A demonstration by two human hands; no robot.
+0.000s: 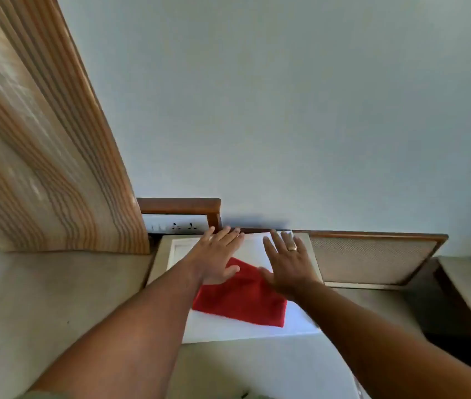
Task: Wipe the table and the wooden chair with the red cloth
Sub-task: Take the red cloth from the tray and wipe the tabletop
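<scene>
Red cloth (240,300), only one, lies on the white surface (300,321); two hands, left hand (214,254) and right hand (289,263), with fingers spread flat, grasping nothing

Can't make out any text, labels or numbers anywhere here. The switch panel (173,226) on the wall is too blurry to show any markings.

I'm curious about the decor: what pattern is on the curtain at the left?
The curtain has orange, brown and cream stripes, seen in the head view.
</scene>
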